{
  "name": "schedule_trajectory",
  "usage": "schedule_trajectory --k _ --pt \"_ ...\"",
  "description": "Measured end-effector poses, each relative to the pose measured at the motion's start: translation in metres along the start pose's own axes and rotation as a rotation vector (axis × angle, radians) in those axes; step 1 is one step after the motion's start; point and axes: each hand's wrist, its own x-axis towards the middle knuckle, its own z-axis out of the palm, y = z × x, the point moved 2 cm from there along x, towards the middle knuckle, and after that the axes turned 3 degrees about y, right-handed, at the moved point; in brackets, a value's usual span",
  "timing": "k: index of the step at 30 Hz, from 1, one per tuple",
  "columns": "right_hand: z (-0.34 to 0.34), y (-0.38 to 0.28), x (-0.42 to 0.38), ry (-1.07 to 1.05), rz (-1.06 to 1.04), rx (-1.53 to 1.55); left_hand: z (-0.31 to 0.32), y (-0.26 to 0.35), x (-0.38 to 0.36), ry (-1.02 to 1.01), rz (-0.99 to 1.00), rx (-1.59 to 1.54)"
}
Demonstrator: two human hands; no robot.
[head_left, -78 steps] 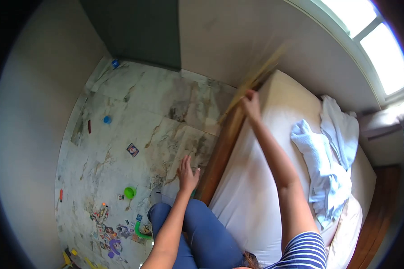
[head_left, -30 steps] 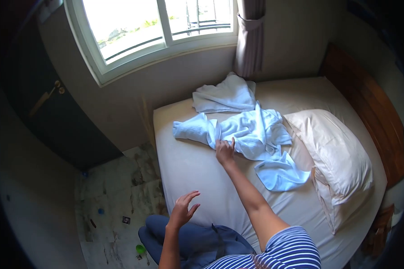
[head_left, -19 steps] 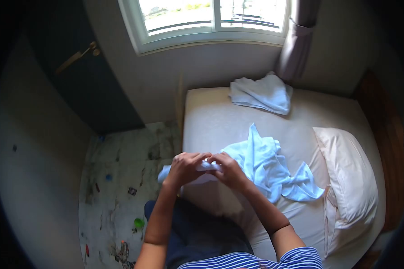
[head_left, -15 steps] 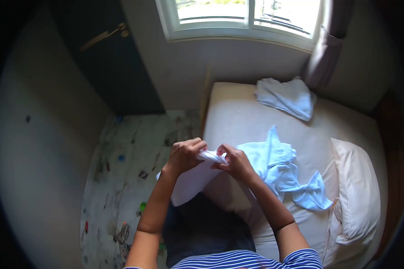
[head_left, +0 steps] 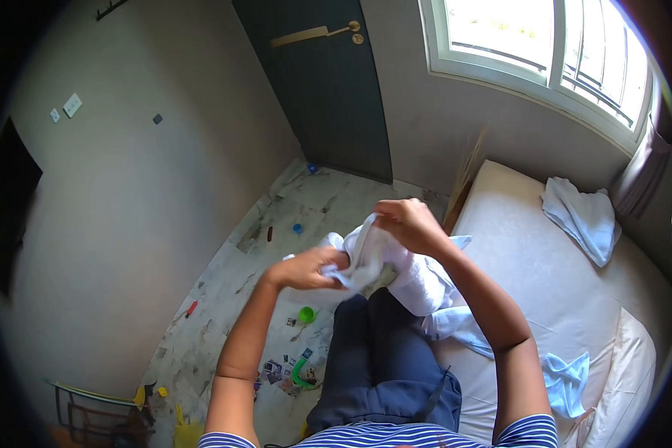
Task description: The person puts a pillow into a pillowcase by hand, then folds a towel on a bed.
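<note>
Above my lap, a bunched white cloth hangs between my two hands. My left hand grips its left part, the fingers curled into the fabric and slightly blurred. Higher and to the right, my right hand pinches the cloth's upper edge. The cloth's lower folds hang by my thighs at the bed's edge. Light blue cloth lies on the bed near the pillow, partly hidden behind my right arm. A folded pale cloth rests on the far corner of the bed.
The bed is at my right, with a pillow. On the marble-patterned floor lie a green cup, a green curved piece, a red item and scattered cards. A dark door and a window stand ahead.
The view has swung left, showing more floor and wall. The white cloth is more spread and bunched. My hands have moved further apart, the right now higher than the left.
</note>
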Motion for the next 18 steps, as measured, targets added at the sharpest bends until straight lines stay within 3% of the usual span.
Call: schedule_trajectory --k 2,5,8,9,11,13,14,16,17,18 --pt "0.016 -0.019 0.007 -0.056 -0.119 0.076 0.009 -0.019 -0.010 -0.010 0.018 -0.221" --pt "0.021 -0.031 0.011 -0.111 -0.065 0.107 0.009 -0.033 -0.013 0.038 0.159 -0.760" --pt "0.025 -0.035 -0.001 -0.103 -0.114 0.084 0.025 -0.023 -0.001 0.355 -0.016 -0.661" --pt "0.027 -0.027 -0.006 -0.093 -0.191 0.004 0.032 -0.020 0.003 0.276 -0.105 -0.586" --pt "0.019 -0.009 -0.027 0.022 -0.294 -0.189 0.049 -0.017 0.013 0.296 -0.006 -0.494" --pt "0.018 0.056 -0.051 0.111 -0.037 -0.038 0.070 -0.040 0.019 0.328 0.011 -0.473" --pt "0.013 0.090 -0.076 0.113 0.097 -0.081 0.076 -0.033 0.021 0.365 0.023 -0.701" --pt "0.025 0.160 -0.158 0.055 0.419 -0.599 0.081 -0.038 0.026 0.406 -0.020 -0.901" --pt "0.046 0.205 -0.209 -0.196 0.620 -0.871 0.081 -0.035 0.026 0.433 -0.042 -0.904" --pt "0.043 0.194 -0.238 -0.521 0.757 -0.819 0.081 -0.032 0.029 0.445 -0.047 -0.932"
